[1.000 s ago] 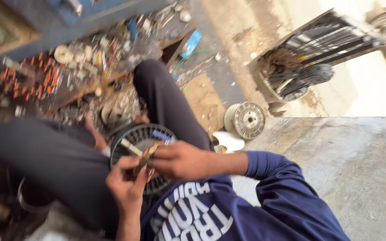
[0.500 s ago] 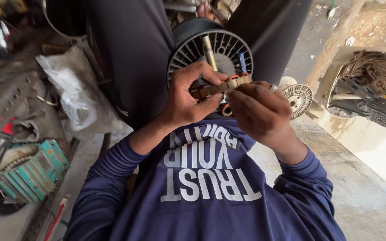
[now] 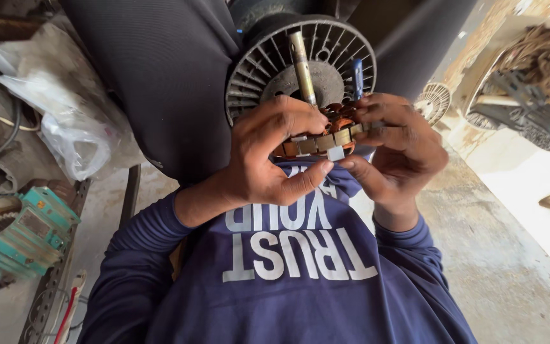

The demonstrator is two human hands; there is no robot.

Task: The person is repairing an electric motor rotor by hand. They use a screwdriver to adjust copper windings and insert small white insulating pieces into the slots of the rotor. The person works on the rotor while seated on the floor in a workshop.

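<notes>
My left hand [image 3: 274, 153] and my right hand [image 3: 397, 148] both grip a small motor stator [image 3: 326, 137] with copper windings and grey metal laminations, held close to my chest. My left thumb presses a small pale insert [image 3: 335, 153] at its lower edge. A steel shaft [image 3: 302, 64] rises from behind the stator. Behind it, on my lap, sits a round black slotted motor housing [image 3: 268, 60]. A blue-handled tool [image 3: 357, 75] stands against it. I wear a navy long-sleeved shirt [image 3: 288, 286] and dark trousers [image 3: 160, 83].
A crumpled clear plastic bag [image 3: 65, 121] lies at the left. Below it stands a teal machine part [image 3: 30, 236]. Another round slotted part [image 3: 433, 102] lies on the concrete floor at the right, beside a dark machine with tangled brown wire [image 3: 536, 83].
The view has swung from the cluttered floor down onto my lap and closed in. Both hands keep hold of the stator, now nearer my chest, with my fingers shifted along its edge.
</notes>
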